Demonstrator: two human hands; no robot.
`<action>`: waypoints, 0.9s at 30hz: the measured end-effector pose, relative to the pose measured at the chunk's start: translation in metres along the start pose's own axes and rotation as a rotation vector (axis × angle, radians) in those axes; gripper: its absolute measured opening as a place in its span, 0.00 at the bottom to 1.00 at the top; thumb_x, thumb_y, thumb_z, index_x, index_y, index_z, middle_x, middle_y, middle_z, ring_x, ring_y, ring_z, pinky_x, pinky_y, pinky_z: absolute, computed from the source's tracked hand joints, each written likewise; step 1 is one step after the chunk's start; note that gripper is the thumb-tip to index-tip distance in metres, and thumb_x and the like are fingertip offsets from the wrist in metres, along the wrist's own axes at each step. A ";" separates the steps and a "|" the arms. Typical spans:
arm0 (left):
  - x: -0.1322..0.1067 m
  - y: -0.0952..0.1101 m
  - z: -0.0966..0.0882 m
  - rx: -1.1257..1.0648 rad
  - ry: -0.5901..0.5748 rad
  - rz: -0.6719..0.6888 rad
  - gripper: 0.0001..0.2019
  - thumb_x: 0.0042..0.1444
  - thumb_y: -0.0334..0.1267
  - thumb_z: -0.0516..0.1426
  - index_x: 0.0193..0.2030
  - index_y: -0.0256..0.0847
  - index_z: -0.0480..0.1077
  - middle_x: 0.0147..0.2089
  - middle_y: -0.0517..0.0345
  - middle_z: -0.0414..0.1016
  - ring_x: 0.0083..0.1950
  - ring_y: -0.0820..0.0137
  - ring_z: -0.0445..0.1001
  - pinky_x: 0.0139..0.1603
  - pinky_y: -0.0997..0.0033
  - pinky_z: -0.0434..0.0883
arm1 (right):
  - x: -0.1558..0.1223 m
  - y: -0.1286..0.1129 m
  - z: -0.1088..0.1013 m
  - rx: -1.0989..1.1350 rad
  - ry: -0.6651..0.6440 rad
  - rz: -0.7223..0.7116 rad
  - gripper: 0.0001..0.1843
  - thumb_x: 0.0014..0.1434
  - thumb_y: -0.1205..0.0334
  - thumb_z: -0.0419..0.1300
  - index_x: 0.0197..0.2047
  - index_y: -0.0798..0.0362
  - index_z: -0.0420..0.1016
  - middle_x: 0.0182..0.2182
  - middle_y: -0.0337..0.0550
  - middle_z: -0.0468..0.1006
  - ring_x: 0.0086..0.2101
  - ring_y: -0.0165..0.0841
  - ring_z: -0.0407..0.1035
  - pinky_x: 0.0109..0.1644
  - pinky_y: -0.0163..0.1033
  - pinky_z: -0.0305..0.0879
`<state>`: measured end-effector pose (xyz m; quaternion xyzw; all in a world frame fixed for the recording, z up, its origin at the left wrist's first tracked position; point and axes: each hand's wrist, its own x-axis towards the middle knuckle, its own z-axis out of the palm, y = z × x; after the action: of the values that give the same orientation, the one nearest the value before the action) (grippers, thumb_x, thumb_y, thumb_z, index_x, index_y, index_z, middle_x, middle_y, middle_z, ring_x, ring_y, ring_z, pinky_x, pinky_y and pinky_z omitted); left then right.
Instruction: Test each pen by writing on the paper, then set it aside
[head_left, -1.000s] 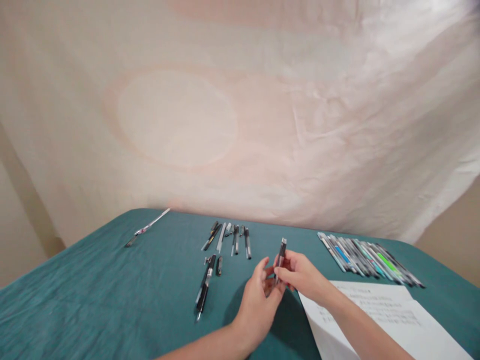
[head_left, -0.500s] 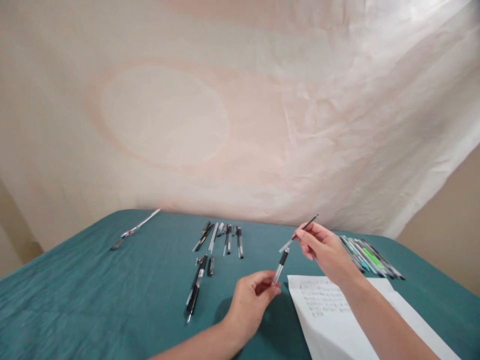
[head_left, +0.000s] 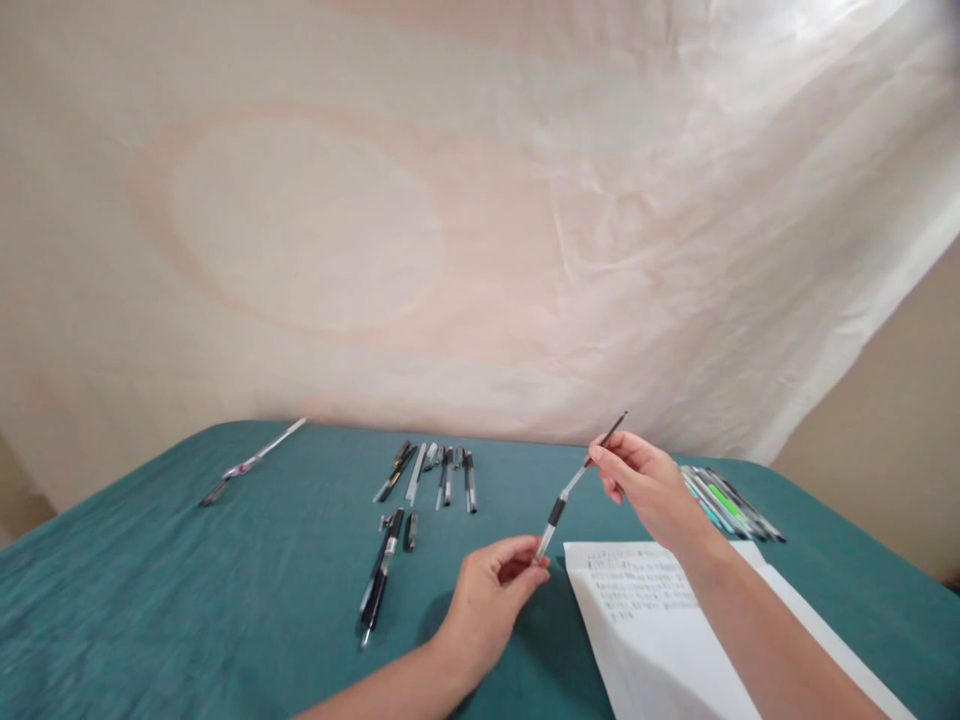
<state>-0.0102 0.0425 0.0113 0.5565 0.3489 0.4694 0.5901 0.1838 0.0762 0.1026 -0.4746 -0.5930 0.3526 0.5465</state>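
Between thumb and fingers, my left hand (head_left: 495, 598) pinches the lower end of a clear pen barrel (head_left: 553, 516) with a black grip, tilted up to the right. My right hand (head_left: 641, 480) holds a thin ink refill (head_left: 607, 440), dark at its upper end and pale at its lower. The refill's pale end meets the barrel's open top, and the two are roughly in line; how far it is inside cannot be made out. Both hands are above the table. Below my right forearm lies white paper (head_left: 652, 640) with handwritten lines.
Pens, caps and loose parts (head_left: 442, 475) lie in a row at the table's back middle. Nearer are black pens (head_left: 381, 580) and a cap (head_left: 411, 531). More pens (head_left: 731, 503) lie at right, a long slim item (head_left: 255, 460) at left, on a green cloth (head_left: 187, 600).
The refill's lower end has come onto the top of the barrel and lines up with it; before, it was at a different angle just above. The view has shifted slightly.
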 end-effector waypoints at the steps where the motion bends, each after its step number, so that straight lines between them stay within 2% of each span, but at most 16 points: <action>1: 0.000 0.001 0.000 0.005 -0.005 0.001 0.11 0.47 0.31 0.60 0.39 0.36 0.74 0.35 0.54 0.78 0.38 0.66 0.74 0.41 0.71 0.70 | 0.000 -0.001 0.000 -0.012 -0.006 -0.002 0.12 0.56 0.54 0.58 0.34 0.54 0.67 0.18 0.32 0.63 0.18 0.22 0.54 0.18 0.28 0.52; 11: -0.002 0.001 0.003 -0.052 -0.021 0.018 0.10 0.50 0.32 0.58 0.41 0.36 0.70 0.35 0.55 0.75 0.37 0.67 0.74 0.41 0.70 0.70 | -0.011 -0.011 0.009 -0.249 -0.286 0.060 0.15 0.56 0.50 0.56 0.33 0.55 0.71 0.18 0.32 0.65 0.18 0.23 0.58 0.19 0.28 0.54; 13: -0.002 0.001 0.003 -0.080 -0.022 0.037 0.09 0.52 0.33 0.57 0.41 0.37 0.68 0.36 0.55 0.74 0.37 0.68 0.74 0.42 0.68 0.70 | -0.010 -0.010 0.009 -0.266 -0.282 0.078 0.18 0.56 0.48 0.54 0.33 0.55 0.72 0.17 0.34 0.66 0.18 0.23 0.58 0.19 0.29 0.54; 16: -0.002 0.000 0.002 -0.079 -0.033 0.055 0.07 0.54 0.34 0.55 0.40 0.37 0.66 0.36 0.55 0.72 0.38 0.67 0.74 0.42 0.67 0.71 | -0.007 -0.005 0.010 -0.234 -0.232 0.086 0.20 0.57 0.47 0.52 0.34 0.55 0.73 0.22 0.38 0.72 0.18 0.24 0.59 0.20 0.29 0.56; 18: -0.003 -0.001 0.002 -0.065 -0.037 0.072 0.07 0.56 0.35 0.54 0.41 0.37 0.63 0.37 0.55 0.70 0.37 0.68 0.74 0.42 0.67 0.70 | -0.007 0.002 0.013 -0.233 -0.251 0.092 0.19 0.56 0.47 0.53 0.34 0.55 0.73 0.24 0.39 0.72 0.18 0.24 0.60 0.19 0.29 0.56; 22: -0.008 0.000 0.001 -0.022 -0.054 0.152 0.07 0.59 0.36 0.51 0.43 0.38 0.59 0.38 0.54 0.68 0.37 0.69 0.73 0.41 0.68 0.70 | -0.015 0.027 0.033 -0.248 -0.389 0.078 0.14 0.55 0.53 0.55 0.31 0.55 0.72 0.21 0.36 0.71 0.19 0.25 0.60 0.20 0.29 0.56; 27: -0.021 0.007 0.002 0.097 -0.168 0.266 0.07 0.61 0.39 0.47 0.43 0.38 0.56 0.35 0.54 0.67 0.32 0.71 0.72 0.36 0.70 0.70 | -0.018 0.058 0.073 -0.287 -0.590 -0.014 0.09 0.54 0.58 0.56 0.34 0.54 0.74 0.24 0.39 0.74 0.23 0.29 0.66 0.25 0.33 0.62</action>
<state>-0.0163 0.0217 0.0164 0.6629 0.2439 0.4777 0.5224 0.1214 0.0840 0.0316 -0.4203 -0.7725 0.3841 0.2811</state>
